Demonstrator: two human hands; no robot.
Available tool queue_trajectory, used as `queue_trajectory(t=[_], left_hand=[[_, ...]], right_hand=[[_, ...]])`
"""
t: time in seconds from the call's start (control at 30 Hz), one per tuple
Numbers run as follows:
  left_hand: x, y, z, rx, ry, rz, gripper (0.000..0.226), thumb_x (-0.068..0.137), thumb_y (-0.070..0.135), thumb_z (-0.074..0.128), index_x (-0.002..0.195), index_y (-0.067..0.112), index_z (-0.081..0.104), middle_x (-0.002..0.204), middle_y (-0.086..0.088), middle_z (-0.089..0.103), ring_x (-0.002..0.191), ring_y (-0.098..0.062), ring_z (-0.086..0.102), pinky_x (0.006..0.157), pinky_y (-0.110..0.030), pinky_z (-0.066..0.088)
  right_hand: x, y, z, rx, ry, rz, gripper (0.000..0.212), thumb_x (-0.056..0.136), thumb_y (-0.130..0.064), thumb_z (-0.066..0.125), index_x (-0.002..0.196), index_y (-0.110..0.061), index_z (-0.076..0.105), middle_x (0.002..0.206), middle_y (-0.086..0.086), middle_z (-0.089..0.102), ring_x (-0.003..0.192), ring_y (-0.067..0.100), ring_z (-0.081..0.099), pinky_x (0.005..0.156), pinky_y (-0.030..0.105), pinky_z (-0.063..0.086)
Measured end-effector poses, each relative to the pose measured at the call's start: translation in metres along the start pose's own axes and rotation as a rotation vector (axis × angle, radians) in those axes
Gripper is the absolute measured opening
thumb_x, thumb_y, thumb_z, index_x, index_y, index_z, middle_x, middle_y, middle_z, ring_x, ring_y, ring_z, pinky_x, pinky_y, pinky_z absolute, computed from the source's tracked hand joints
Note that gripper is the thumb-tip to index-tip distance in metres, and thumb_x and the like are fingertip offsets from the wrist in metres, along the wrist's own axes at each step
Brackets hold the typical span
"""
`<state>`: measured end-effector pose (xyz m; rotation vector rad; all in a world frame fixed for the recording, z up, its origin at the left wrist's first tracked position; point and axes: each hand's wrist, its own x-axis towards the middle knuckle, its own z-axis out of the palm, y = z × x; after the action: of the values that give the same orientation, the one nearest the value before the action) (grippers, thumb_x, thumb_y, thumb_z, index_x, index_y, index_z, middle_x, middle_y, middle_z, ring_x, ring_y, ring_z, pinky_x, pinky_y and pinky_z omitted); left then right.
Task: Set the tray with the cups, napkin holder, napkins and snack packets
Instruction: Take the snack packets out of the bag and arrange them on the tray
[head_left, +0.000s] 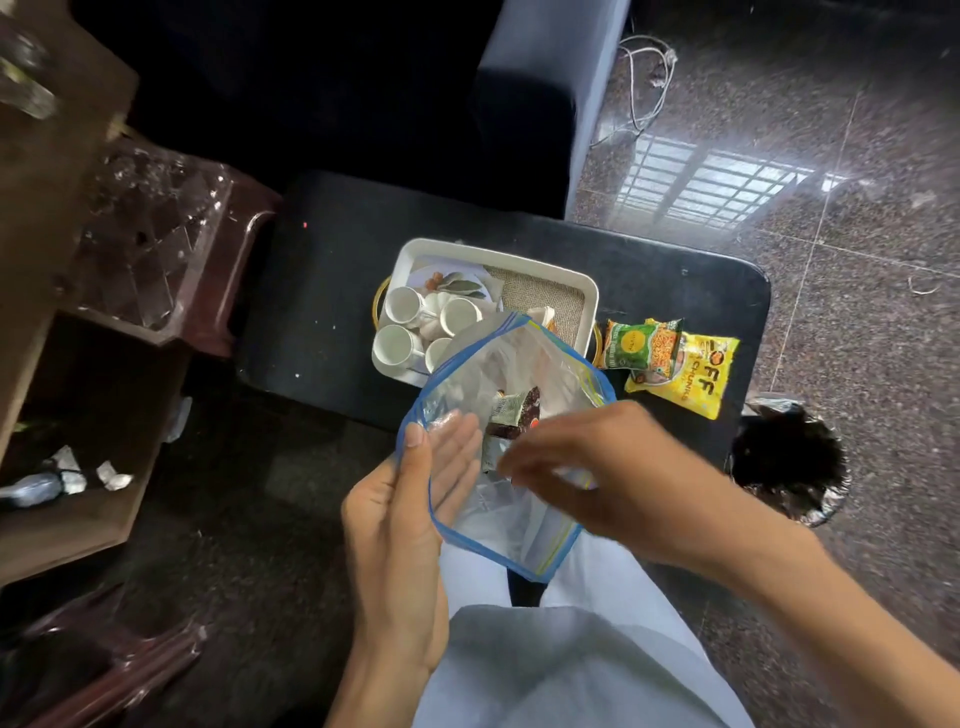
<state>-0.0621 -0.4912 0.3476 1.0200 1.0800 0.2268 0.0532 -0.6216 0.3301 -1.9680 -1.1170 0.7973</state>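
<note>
A clear zip bag (519, 374) with a blue rim hangs open in front of me, with dark snack packets (522, 415) inside. My left hand (410, 499) grips the bag's left rim, thumb outside and fingers inside. My right hand (587, 467) is blurred and reaches into the bag's mouth; whether it holds a packet is not visible. Behind the bag, a white tray (592, 296) on a black table holds several white cups (400, 304) upside down, a leaf-print napkin (452, 283) and a burlap mat (545, 296). Green and yellow snack packets (675, 364) lie right of the tray.
The black table (322, 291) stands on a speckled stone floor. A foil-lined bin (789, 462) sits at the table's right corner. Brown shelves (62, 364) with clear plastic packaging stand to the left. A dark sofa (519, 119) is behind the table.
</note>
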Motion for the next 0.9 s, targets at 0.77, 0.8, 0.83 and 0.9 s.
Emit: queue_trajectory(t=[0.77, 0.8, 0.83, 0.9], left_hand=[[-0.005, 0.001, -0.026, 0.029, -0.027, 0.022, 0.037, 0.094, 0.04, 0.054, 0.105, 0.014, 0.077, 0.109, -0.008, 0.081, 0.106, -0.021, 0.076, 0.092, -0.026, 0.059], [-0.004, 0.002, -0.026, 0.024, -0.025, 0.02, 0.038, 0.093, 0.04, 0.054, 0.106, 0.013, 0.076, 0.109, -0.008, 0.081, 0.106, -0.021, 0.076, 0.091, -0.025, 0.059], [-0.003, 0.003, -0.027, 0.021, -0.026, 0.019, 0.038, 0.094, 0.04, 0.054, 0.107, 0.012, 0.076, 0.109, -0.008, 0.08, 0.106, -0.021, 0.076, 0.091, -0.025, 0.059], [-0.001, 0.004, -0.029, 0.025, -0.03, 0.02, 0.039, 0.095, 0.04, 0.054, 0.109, 0.011, 0.075, 0.11, -0.009, 0.08, 0.107, -0.021, 0.076, 0.091, -0.024, 0.059]], right_hand=[[0.066, 0.014, 0.091, -0.868, -0.479, 0.058, 0.025, 0.104, -0.022, 0.043, 0.12, -0.021, 0.062, 0.125, 0.003, 0.06, 0.115, 0.027, 0.057, 0.088, 0.036, 0.046], [0.064, 0.009, 0.085, -0.846, -0.457, 0.058, 0.024, 0.103, -0.02, 0.044, 0.119, -0.022, 0.062, 0.122, 0.003, 0.06, 0.114, 0.028, 0.056, 0.087, 0.037, 0.045], [0.062, 0.002, 0.078, -0.811, -0.427, 0.055, 0.024, 0.102, -0.019, 0.045, 0.118, -0.022, 0.062, 0.12, 0.003, 0.061, 0.113, 0.029, 0.056, 0.086, 0.038, 0.045], [0.056, -0.012, 0.061, -0.747, -0.355, 0.061, 0.022, 0.098, -0.016, 0.05, 0.115, -0.022, 0.063, 0.112, 0.004, 0.063, 0.107, 0.032, 0.058, 0.078, 0.038, 0.043]])
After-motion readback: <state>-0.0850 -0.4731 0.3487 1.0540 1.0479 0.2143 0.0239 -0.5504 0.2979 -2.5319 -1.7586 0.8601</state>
